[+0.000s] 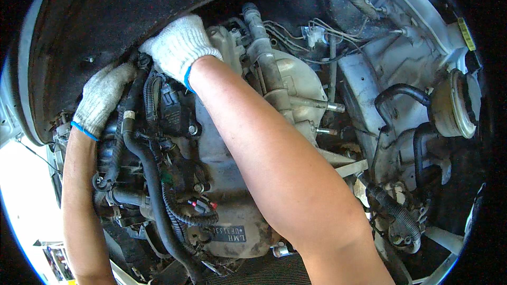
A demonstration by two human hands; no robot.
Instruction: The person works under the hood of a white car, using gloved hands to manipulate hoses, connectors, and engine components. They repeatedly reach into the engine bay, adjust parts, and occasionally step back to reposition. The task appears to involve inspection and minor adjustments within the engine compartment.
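Note:
Both my hands wear white knitted gloves with blue cuffs and reach to the back of a car engine (216, 140). My left hand (103, 97) is on the left, its fingers together and bent toward a black hose (138, 87); the fingertips are hidden behind it. My right hand (179, 45) is closed beside the hose's upper end, under the dark panel, with its fingers mostly out of sight. What either hand grips does not show. Just below the right hand is a black ignition coil (171, 103) with a ribbed wiring sleeve (149, 97) beside it.
The dark lined panel (105, 10) hangs close over both hands. My right forearm crosses the engine cover. To the right are a metal pipe (266, 63), thin wires (343, 37) and a round reservoir (454, 105). A thick black hose (153, 179) runs down the left side.

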